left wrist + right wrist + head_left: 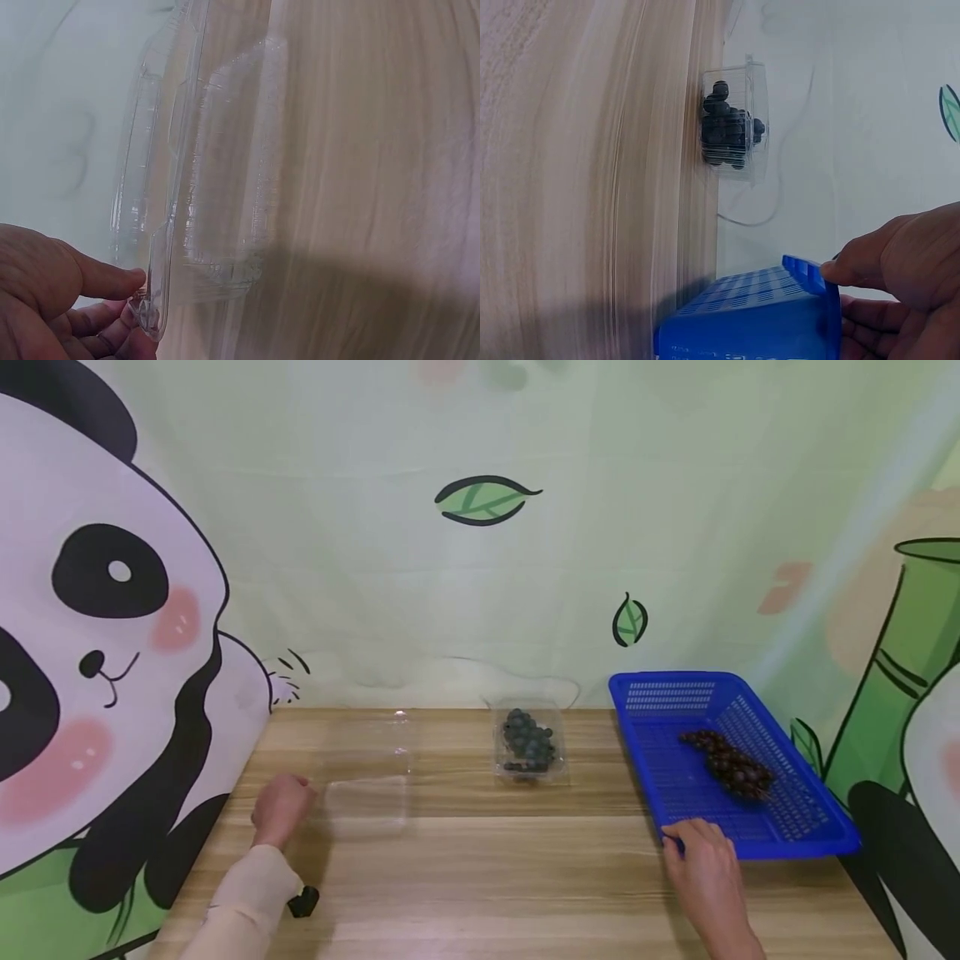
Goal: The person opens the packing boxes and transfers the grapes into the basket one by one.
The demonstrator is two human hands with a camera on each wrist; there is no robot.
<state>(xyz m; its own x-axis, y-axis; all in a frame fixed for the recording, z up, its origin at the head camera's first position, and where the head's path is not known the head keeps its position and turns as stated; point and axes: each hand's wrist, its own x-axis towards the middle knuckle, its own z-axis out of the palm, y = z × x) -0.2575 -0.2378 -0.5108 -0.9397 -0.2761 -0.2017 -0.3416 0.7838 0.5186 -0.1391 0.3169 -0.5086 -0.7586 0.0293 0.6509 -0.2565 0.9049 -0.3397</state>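
At the left, my left hand (281,810) pinches the rim of a clear plastic box (169,187) between thumb and fingers. In the head view this box (367,797) is nearly invisible against the wood. My right hand (705,860) holds the near-left corner of the blue plastic basket (645,777), its thumb (855,266) over the rim. A bunch of dark red grapes (738,772) lies inside the basket. Between the hands, towards the back, a clear box (757,82) holds a bunch of black grapes (528,742).
The wooden table (510,885) ends at a printed cloth backdrop (375,568) with pandas and leaves. A thin pale cord (765,221) runs along the cloth behind the box of black grapes. A small black object (303,902) sits at the left wrist.
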